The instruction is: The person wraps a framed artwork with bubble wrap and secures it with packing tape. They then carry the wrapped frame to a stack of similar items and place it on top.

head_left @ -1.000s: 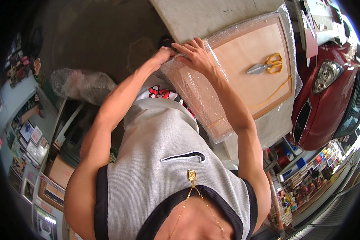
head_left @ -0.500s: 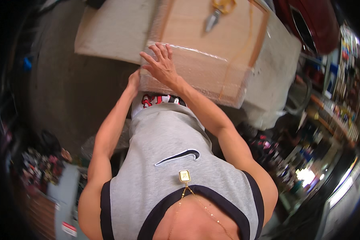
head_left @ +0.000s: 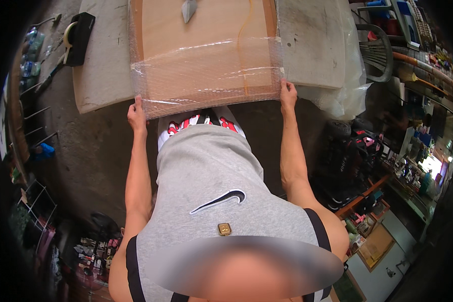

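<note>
A flat, wooden-framed panel (head_left: 196, 30) lies before me, with clear bubble wrap (head_left: 206, 83) folded over its near end. My left hand (head_left: 137, 116) grips the wrap at the near left corner, fingers closed on its edge. At the near right corner my right hand (head_left: 288, 95) pinches the other side of the wrap, its thumb and fingers together. Between my hands the wrap stretches across the panel, creased and shiny. Scissor blades (head_left: 188, 10) rest on the panel at the top of the view; their handles are out of view. A thin yellow line (head_left: 241, 38) runs down the panel's right part.
Beneath the panel is a worn, pale tabletop (head_left: 312, 50). A black tape dispenser (head_left: 81, 40) sits on its left side. Clear plastic sheeting (head_left: 355, 95) hangs at the right edge, beside a grey plastic chair (head_left: 380, 58). Cluttered shelves line the far right.
My right hand has moved from the left part of the wrap to its right corner. The panel now sits squarer and more centred, and the scissors show less at the top.
</note>
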A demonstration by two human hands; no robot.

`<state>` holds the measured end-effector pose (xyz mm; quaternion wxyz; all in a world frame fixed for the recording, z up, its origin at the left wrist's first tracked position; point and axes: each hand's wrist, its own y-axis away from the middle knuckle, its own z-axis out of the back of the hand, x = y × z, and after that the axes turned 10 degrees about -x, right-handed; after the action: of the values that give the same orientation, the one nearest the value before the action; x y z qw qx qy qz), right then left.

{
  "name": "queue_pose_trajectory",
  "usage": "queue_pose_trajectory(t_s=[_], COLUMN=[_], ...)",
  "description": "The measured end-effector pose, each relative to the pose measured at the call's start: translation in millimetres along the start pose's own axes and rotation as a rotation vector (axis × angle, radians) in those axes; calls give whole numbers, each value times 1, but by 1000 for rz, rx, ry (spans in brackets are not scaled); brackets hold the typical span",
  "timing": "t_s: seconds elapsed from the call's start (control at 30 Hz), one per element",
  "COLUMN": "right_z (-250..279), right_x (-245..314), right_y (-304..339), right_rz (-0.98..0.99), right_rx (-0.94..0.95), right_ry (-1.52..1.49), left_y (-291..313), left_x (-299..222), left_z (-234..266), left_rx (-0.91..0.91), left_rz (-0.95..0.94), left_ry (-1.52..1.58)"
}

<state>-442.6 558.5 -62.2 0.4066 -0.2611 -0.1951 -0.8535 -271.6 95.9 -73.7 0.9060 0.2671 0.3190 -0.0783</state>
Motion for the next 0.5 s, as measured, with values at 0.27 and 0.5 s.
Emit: queue_pose_trajectory(t_s=[0.27,0.5], right_z=[3,-6], right_x=[-10,-12], right_y=[28,25], right_rz=[-69,86], right_rx=[137,77], right_ry=[-244,-116], left_y=[-15,-29], left_x=[12,32], left_z=[14,18], left_rx=[-67,-51], left_rz=[-60,-241], left_ry=[70,-203])
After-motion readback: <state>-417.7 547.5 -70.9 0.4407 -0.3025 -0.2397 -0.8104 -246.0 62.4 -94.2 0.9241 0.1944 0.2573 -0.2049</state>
